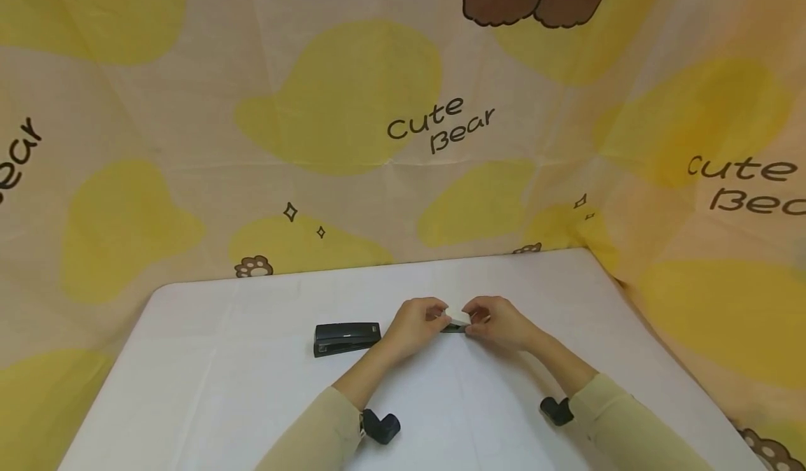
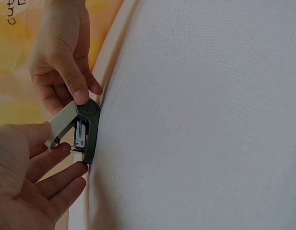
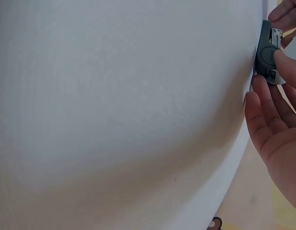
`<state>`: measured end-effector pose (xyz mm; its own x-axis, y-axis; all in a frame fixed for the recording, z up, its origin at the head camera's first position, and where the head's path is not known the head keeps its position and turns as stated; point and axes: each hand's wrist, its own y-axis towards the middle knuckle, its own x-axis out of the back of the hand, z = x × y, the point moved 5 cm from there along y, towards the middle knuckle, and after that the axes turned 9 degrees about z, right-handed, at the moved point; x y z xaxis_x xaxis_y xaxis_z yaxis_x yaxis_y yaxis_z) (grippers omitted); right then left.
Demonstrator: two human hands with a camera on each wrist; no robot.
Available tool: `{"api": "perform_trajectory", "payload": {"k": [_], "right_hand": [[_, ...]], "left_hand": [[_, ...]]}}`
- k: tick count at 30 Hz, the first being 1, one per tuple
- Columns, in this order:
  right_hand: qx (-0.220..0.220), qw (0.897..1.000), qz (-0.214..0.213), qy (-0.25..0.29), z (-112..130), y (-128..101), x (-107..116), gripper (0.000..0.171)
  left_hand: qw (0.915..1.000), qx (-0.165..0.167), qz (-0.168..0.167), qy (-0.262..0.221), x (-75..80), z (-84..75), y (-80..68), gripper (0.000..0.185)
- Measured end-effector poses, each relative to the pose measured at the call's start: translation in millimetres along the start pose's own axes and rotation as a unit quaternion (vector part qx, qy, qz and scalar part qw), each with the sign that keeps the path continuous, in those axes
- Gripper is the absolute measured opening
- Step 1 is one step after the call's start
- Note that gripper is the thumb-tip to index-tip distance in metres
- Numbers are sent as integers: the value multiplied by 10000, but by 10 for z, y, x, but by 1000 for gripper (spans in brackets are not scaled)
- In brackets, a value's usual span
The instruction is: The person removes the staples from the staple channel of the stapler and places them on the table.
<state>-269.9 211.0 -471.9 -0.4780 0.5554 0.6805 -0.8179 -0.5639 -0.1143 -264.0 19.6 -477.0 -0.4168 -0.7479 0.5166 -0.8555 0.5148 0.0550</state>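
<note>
A small stapler (image 1: pixel 457 317) with a white top and a dark grey-green base lies between both hands, on or just above the table. Its white top is swung up from the base, and the metal staple channel shows in the left wrist view. The thumb and a finger of my left hand (image 1: pixel 412 325) pinch the white top near its free end, other fingers close to the base's front. At the round hinge end, my right hand (image 1: pixel 502 324) holds the stapler (image 3: pixel 265 55), thumb on the hinge. A larger black stapler (image 1: pixel 346 336) lies left of my left hand.
The white-covered table (image 1: pixel 208 380) has a rounded far edge. Behind it and along the right side hangs a cream and yellow printed cloth (image 1: pixel 340 198). Dark wrist cameras (image 1: pixel 381 427) sit by both sleeves.
</note>
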Motion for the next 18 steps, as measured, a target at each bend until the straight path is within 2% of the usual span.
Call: {"api": "perform_trajectory", "payload": {"k": [11, 18], "right_hand": [[-130, 9998, 110, 123, 35, -61, -48, 25], [-38, 9997, 184, 181, 54, -110, -98, 24]], "left_hand": [[9998, 82, 182, -93, -15, -4, -109, 28], [9997, 100, 216, -79, -24, -39, -187, 27]]}}
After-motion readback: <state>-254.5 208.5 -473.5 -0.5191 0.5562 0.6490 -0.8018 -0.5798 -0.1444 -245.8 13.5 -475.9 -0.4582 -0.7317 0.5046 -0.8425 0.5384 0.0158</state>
